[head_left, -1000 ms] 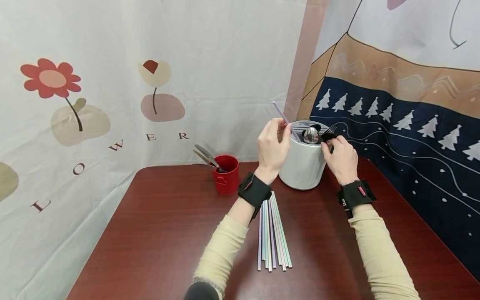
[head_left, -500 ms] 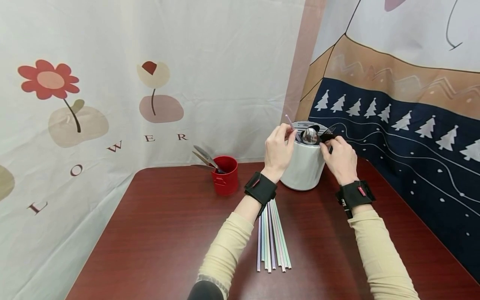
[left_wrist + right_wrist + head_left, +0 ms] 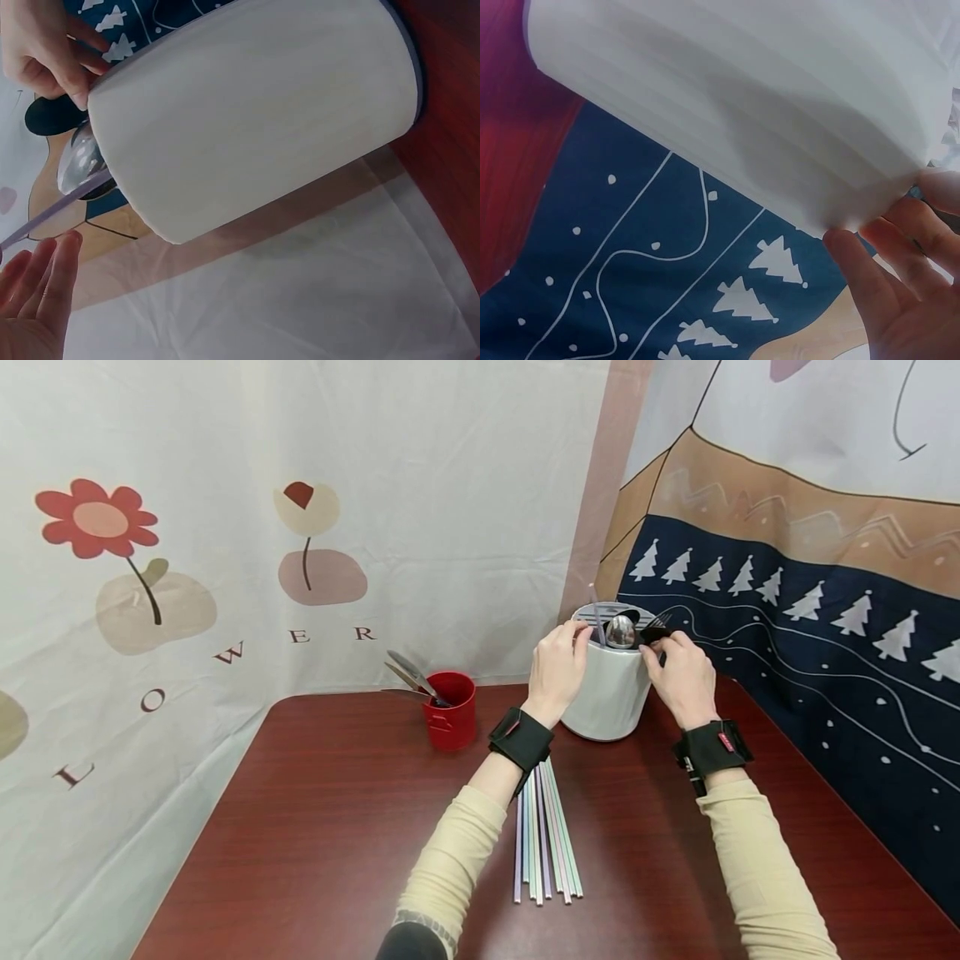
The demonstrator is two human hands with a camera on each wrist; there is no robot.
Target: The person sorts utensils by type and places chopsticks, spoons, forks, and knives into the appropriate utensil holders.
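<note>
A white utensil holder [image 3: 606,697] stands at the back of the table, with a metal spoon [image 3: 620,632], a fork [image 3: 660,622] and dark utensil parts at its top. A pale purple straw [image 3: 56,210] sticks up from its left side. Beside that straw is my left hand [image 3: 555,668], fingers extended near the rim and nothing visibly gripped. My right hand [image 3: 682,677] pinches the holder's right rim; in the right wrist view its fingertips [image 3: 844,236] lie on the outer wall. Several pastel straws [image 3: 546,843] lie in a bundle on the table.
Left of the holder stands a small red bucket [image 3: 450,722] with knives [image 3: 420,677] leaning out of it. A printed cloth [image 3: 450,485] hangs behind the brown table [image 3: 337,827], and a dark blue tree-patterned cloth [image 3: 825,677] borders its right side.
My left hand has lowered the purple straw into the holder and let it go; the straw now stands more upright. My right hand has stayed at the rim.
</note>
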